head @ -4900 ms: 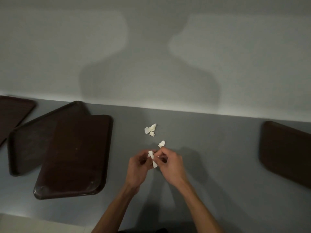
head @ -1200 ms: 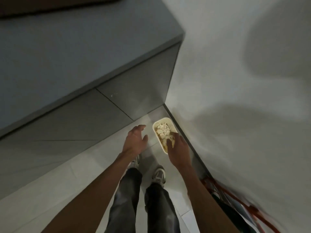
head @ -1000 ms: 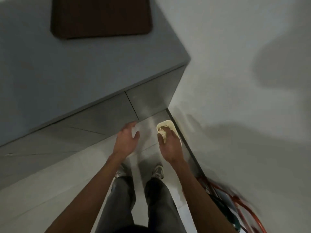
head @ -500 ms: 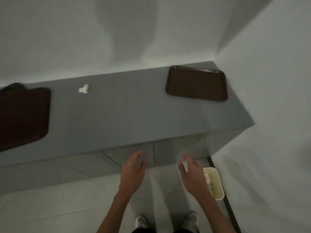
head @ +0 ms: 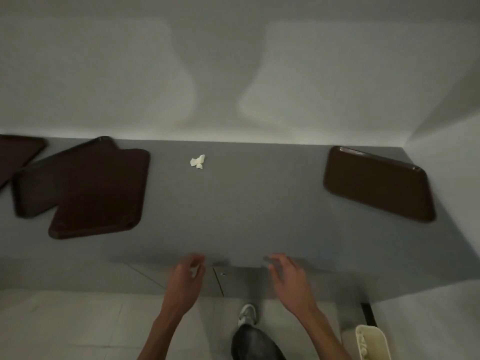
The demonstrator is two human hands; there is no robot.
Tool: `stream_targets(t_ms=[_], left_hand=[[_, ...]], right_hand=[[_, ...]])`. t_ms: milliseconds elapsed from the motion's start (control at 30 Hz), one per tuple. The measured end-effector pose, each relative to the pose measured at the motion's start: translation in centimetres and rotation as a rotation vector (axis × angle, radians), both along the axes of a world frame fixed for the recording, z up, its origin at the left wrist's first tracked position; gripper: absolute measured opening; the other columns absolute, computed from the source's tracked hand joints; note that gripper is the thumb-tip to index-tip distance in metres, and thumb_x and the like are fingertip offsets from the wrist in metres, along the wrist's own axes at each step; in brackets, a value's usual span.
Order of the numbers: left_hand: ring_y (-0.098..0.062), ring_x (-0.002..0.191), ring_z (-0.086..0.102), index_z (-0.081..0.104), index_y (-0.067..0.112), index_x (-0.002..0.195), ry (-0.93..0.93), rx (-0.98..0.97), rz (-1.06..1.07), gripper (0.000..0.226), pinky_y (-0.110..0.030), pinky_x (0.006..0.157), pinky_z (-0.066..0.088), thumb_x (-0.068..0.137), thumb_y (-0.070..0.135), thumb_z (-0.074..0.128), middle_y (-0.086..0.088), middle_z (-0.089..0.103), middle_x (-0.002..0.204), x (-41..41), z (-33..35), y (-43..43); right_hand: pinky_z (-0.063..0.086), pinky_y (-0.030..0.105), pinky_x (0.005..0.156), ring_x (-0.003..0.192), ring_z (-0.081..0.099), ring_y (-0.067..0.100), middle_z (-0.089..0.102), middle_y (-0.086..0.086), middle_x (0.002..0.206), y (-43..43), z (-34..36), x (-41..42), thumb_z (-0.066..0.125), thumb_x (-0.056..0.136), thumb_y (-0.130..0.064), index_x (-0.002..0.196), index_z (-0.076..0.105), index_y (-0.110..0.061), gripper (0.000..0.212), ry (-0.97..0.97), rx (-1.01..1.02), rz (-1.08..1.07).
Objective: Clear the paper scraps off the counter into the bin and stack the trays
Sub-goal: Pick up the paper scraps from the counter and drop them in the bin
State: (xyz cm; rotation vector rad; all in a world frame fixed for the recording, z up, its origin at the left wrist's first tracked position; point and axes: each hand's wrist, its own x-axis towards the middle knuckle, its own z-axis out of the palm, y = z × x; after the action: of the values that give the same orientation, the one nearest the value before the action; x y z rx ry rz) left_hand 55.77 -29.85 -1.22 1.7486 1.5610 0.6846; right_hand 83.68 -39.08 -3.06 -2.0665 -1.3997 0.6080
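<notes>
Two empty hands low centre at the counter [head: 246, 209] near edge: left hand [head: 185, 279] and right hand [head: 290, 276], fingers loose and part-spread, holding nothing as far as blur allows. Paper scraps [head: 198, 161] lie upper middle, well apart from both. Bin [head: 374, 345] sits lower right. Overlapping trays [head: 98, 193] at left, far-left tray [head: 15, 154] cut off, right tray [head: 376, 183] alone: unstacked. Step in hand looks like scrap clearing; the next move calls for a forward reach and a pinch gathering the whole clump.
</notes>
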Motion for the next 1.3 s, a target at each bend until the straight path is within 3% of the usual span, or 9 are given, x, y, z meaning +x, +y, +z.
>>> stream_targets(t_ms=[167, 300, 533, 767, 933, 1033, 1100, 1200, 1300], left_hand=[[-0.01, 0.091, 0.072, 0.074, 0.022, 0.105, 0.081, 0.024, -0.007, 0.014, -0.026, 0.082, 0.056, 0.093, 0.015, 0.072, 0.009, 0.076, 0.099, -1.4, -1.1, 7.4], [-0.013, 0.092, 0.073, 0.074, 0.02, 0.106, 0.119, 0.035, -0.036, 0.018, -0.027, 0.082, 0.055, 0.09, 0.011, 0.074, 0.007, 0.076, 0.099, -2.4, -1.0, 13.8], [-0.01, 0.088, 0.072, 0.073, 0.023, 0.104, 0.139, 0.06, -0.035, 0.018, -0.032, 0.081, 0.059, 0.09, 0.011, 0.071, 0.01, 0.075, 0.097, -4.0, -0.8, 23.5], [-0.009, 0.09, 0.07, 0.073, 0.021, 0.105, 0.152, 0.055, -0.145, 0.02, -0.028, 0.083, 0.055, 0.09, 0.008, 0.07, 0.011, 0.074, 0.099, -5.9, -0.5, 30.9], [-0.006, 0.094, 0.07, 0.07, 0.025, 0.107, 0.167, 0.077, -0.266, 0.016, -0.027, 0.087, 0.056, 0.093, 0.017, 0.068, 0.012, 0.073, 0.103, -7.7, 0.3, 37.3], [-0.006, 0.09, 0.069, 0.07, 0.022, 0.105, 0.177, 0.108, -0.319, 0.014, -0.026, 0.085, 0.055, 0.094, 0.015, 0.067, 0.013, 0.072, 0.099, -7.7, 1.2, 40.7], [-0.008, 0.087, 0.069, 0.069, 0.02, 0.103, 0.183, 0.139, -0.366, 0.013, -0.028, 0.083, 0.056, 0.093, 0.014, 0.065, 0.012, 0.072, 0.097, -7.0, 1.5, 42.7], [-0.018, 0.091, 0.07, 0.068, 0.015, 0.106, 0.235, 0.155, -0.478, 0.015, -0.032, 0.086, 0.055, 0.092, 0.011, 0.062, 0.001, 0.073, 0.101, -4.9, 1.5, 45.6], [-0.025, 0.101, 0.068, 0.067, 0.016, 0.115, 0.266, 0.133, -0.574, 0.028, -0.026, 0.09, 0.047, 0.09, 0.006, 0.061, -0.004, 0.072, 0.111, -1.5, 1.0, 48.3]], right_hand=[[0.049, 0.025, 0.098, 0.106, 0.07, 0.015, 0.074, -0.007, 0.114, 10.2, -2.2, -1.1, 0.067, 0.097, -0.03, 0.114, 0.068, -0.029, 0.017, 0.014, -0.022, 0.075], [0.048, 0.029, 0.096, 0.106, 0.069, 0.023, 0.075, -0.001, 0.114, 18.7, -1.7, -2.9, 0.065, 0.097, -0.029, 0.116, 0.069, -0.025, 0.02, -0.022, -0.03, 0.151], [0.051, 0.039, 0.1, 0.116, 0.063, 0.029, 0.063, 0.005, 0.126, 34.0, 0.6, -6.5, 0.062, 0.096, -0.024, 0.13, 0.058, -0.024, 0.034, -0.067, -0.055, 0.28], [0.052, 0.045, 0.091, 0.115, 0.059, 0.037, 0.053, 0.011, 0.136, 45.4, 1.0, -10.6, 0.052, 0.096, -0.013, 0.144, 0.048, -0.02, 0.049, -0.191, -0.107, 0.342], [0.049, 0.046, 0.098, 0.124, 0.056, 0.04, 0.048, 0.015, 0.147, 49.3, -1.1, -12.1, 0.046, 0.097, -0.005, 0.145, 0.048, -0.013, 0.049, -0.283, -0.19, 0.318], [0.048, 0.044, 0.102, 0.125, 0.053, 0.034, 0.053, 0.015, 0.136, 49.3, -2.5, -12.8, 0.047, 0.095, 0.005, 0.141, 0.051, -0.004, 0.047, -0.337, -0.207, 0.275], [0.045, 0.04, 0.101, 0.121, 0.055, 0.03, 0.057, 0.014, 0.127, 49.1, -3.6, -13.1, 0.045, 0.098, -0.001, 0.131, 0.058, -0.004, 0.036, -0.266, -0.201, 0.21], [0.047, 0.036, 0.094, 0.114, 0.059, 0.033, 0.064, 0.015, 0.116, 48.5, -5.8, -12.9, 0.059, 0.089, 0.001, 0.115, 0.068, -0.004, 0.027, -0.199, -0.24, 0.104], [0.047, 0.029, 0.094, 0.113, 0.061, 0.031, 0.066, 0.017, 0.117, 46.5, -6.6, -12.0, 0.061, 0.089, 0.003, 0.117, 0.069, -0.003, 0.03, -0.14, -0.297, 0.044]])
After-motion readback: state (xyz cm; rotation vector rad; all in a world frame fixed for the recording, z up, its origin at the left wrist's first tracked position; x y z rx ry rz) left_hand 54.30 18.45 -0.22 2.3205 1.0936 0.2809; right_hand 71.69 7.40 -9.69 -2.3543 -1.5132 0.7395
